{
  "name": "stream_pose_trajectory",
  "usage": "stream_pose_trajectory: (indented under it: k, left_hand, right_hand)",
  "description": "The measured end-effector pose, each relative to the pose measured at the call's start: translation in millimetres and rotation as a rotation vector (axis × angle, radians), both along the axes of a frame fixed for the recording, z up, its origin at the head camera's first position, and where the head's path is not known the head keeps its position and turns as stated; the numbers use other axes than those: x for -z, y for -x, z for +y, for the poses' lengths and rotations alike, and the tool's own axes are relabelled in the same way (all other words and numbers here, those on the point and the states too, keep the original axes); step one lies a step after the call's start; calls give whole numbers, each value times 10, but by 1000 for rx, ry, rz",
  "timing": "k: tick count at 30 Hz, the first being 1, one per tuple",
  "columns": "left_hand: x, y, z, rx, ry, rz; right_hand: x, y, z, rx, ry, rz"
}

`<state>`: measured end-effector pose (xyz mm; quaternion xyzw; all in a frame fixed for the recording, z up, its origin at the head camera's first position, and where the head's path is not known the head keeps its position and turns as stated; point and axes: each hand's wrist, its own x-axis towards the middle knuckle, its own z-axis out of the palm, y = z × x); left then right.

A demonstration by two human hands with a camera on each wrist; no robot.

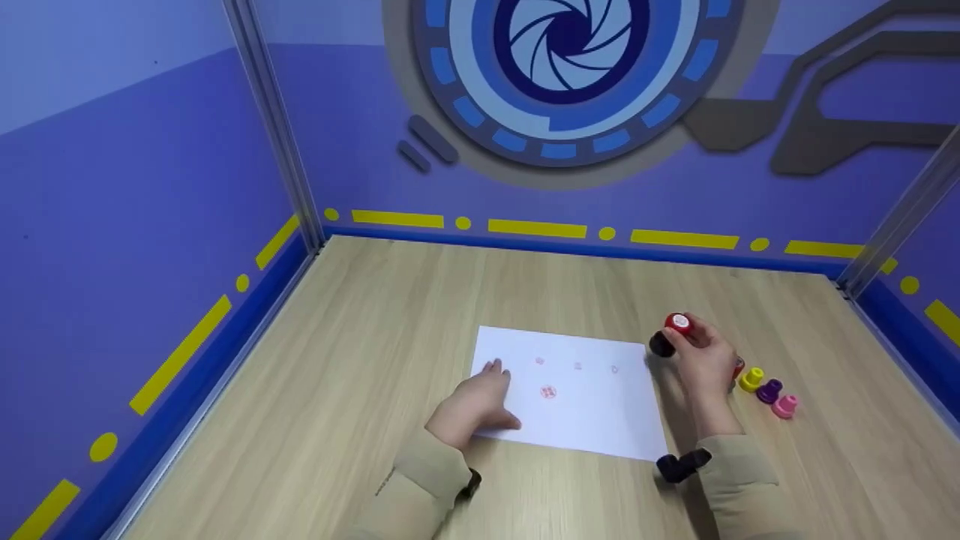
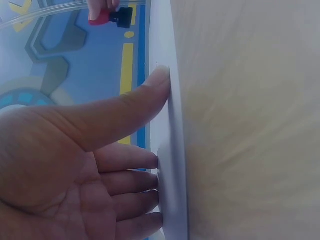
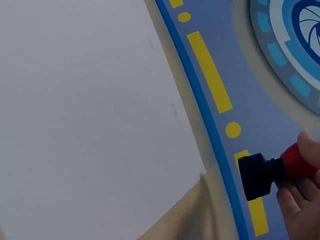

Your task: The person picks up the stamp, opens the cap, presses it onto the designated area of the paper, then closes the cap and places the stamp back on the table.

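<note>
A white sheet of paper (image 1: pixel 592 409) lies on the table, bearing three small faint prints in a row and a larger red round print (image 1: pixel 548 391) below them. My left hand (image 1: pixel 480 397) rests on the sheet's left edge, fingers straight and thumb spread apart. Beyond the sheet's right edge, my right hand (image 1: pixel 705 360) pinches a stamp by its red handle (image 1: pixel 677 323). The stamp's wide black base (image 3: pixel 254 176) points toward the paper and hangs above the table.
To the right of my right hand stand small stamps in a slanting row: yellow (image 1: pixel 752 379), purple (image 1: pixel 769 391) and pink (image 1: pixel 785 406). A red one (image 1: pixel 739 367) is partly hidden behind the hand. Blue printed walls (image 1: pixel 337 135) enclose the wooden table (image 1: pixel 360 337).
</note>
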<state>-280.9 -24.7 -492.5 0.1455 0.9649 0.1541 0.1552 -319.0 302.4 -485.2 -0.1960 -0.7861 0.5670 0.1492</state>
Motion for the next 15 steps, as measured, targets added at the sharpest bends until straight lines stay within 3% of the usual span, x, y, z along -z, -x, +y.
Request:
stream_pose_trajectory:
  k: [8, 15]
  left_hand:
    - [17, -4, 5, -4, -5, 12]
    - [6, -23, 8, -15, -12, -1]
  right_hand:
    - [-117, -276, -191, -134, 58, -7]
    - [-151, -406, -427, -217, 128, 6]
